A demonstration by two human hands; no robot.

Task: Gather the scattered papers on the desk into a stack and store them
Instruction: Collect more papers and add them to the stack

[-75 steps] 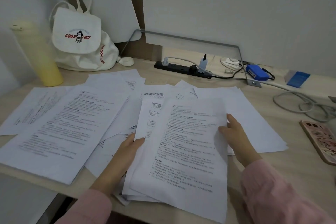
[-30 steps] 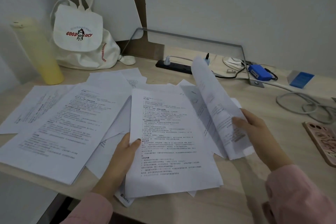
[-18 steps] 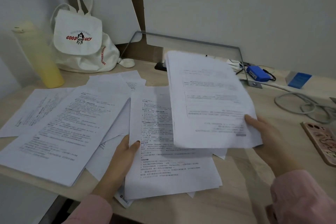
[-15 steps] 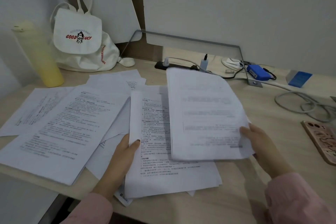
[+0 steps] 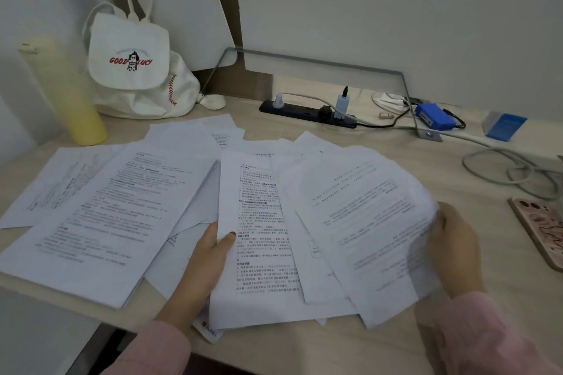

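Far left of the left hand (image 5: 210,256), a thick paper stack (image 5: 100,216) overhangs the desk (image 5: 457,167) front edge; behind it stand a yellow bottle (image 5: 65,91) and a white bag (image 5: 137,67) reading "GOOD LUCY". The left hand pinches the middle sheets (image 5: 256,237), thumb on top. The right hand (image 5: 454,243) grips a blurred bundle (image 5: 365,222) at its right edge. Right of it, bare desk, then a phone (image 5: 539,231).

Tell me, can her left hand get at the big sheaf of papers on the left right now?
Probably not freely: the left hand is pinching the middle pile. The left sheaf itself lies uncovered beside it.
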